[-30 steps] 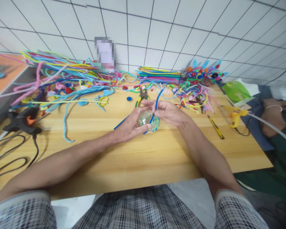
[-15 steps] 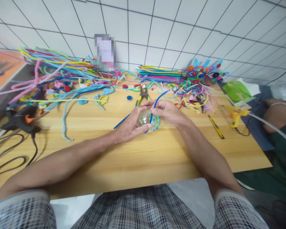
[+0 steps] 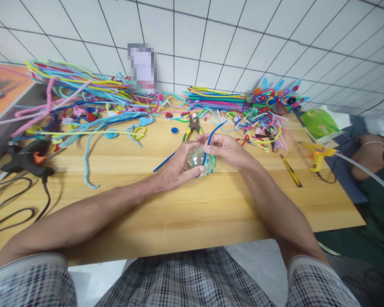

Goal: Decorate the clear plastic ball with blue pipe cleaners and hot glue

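My left hand (image 3: 180,167) is wrapped round a clear ball (image 3: 195,157) with blue and green specks on its right side. Against the ball's surface lies a blue pipe cleaner (image 3: 213,132), its free end sticking up to the right. The fingers of my right hand (image 3: 225,149) pinch this pipe cleaner beside the ball. A straight blue piece (image 3: 163,163) pokes out behind my left hand; I cannot tell whether it joins the one on the ball. Just beyond my hands lie pliers with yellow-green handles (image 3: 194,124).
Pipe cleaners (image 3: 89,87) pile up at the back left, with a neat bundle (image 3: 216,99) at back centre. Decorated masks (image 3: 277,99) lean on the wall. On the right are a utility knife (image 3: 291,170) and a yellow glue gun (image 3: 319,157); a black glue gun (image 3: 32,157) stands left. Another person's arm (image 3: 368,155) is at the right edge.
The blue pipe cleaner's free end and my right hand have shifted very slightly. Both hands keep their hold, and the view has tilted a little.
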Demonstrator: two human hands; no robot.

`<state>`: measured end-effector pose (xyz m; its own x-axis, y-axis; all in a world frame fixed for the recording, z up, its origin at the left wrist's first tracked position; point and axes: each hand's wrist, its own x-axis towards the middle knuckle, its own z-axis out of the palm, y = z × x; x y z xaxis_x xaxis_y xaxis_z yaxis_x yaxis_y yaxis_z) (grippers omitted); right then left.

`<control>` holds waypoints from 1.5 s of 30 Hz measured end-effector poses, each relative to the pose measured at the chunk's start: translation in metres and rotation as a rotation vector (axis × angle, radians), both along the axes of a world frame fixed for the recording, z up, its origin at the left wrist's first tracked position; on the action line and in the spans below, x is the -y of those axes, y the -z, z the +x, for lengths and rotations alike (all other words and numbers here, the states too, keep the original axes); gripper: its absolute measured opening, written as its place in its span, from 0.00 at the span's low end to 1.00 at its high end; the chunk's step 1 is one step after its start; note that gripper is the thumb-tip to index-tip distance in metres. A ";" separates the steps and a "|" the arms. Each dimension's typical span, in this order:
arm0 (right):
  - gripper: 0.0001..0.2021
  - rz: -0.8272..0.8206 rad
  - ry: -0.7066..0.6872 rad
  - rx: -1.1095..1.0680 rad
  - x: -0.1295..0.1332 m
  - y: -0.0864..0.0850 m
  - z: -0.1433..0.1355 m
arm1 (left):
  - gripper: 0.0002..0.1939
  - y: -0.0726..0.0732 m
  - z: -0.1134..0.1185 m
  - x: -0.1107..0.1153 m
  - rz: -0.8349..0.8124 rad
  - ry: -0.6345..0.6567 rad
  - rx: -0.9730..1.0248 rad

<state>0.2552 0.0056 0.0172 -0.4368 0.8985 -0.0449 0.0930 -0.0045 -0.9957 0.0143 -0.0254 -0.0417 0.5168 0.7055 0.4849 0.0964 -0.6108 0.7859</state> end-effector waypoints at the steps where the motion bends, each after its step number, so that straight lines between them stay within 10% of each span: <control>1: 0.27 -0.005 0.005 0.004 0.000 0.001 0.000 | 0.33 0.001 0.000 0.000 -0.002 0.002 0.001; 10: 0.30 -0.010 0.034 0.016 0.000 0.004 -0.003 | 0.35 0.000 0.000 -0.002 -0.003 0.038 0.009; 17: 0.28 -0.006 0.065 -0.012 -0.003 0.006 -0.003 | 0.56 0.002 -0.001 -0.010 0.118 0.070 -0.039; 45: 0.26 0.071 0.061 0.019 0.005 -0.001 -0.014 | 0.27 -0.014 0.002 0.005 -0.216 -0.046 0.019</control>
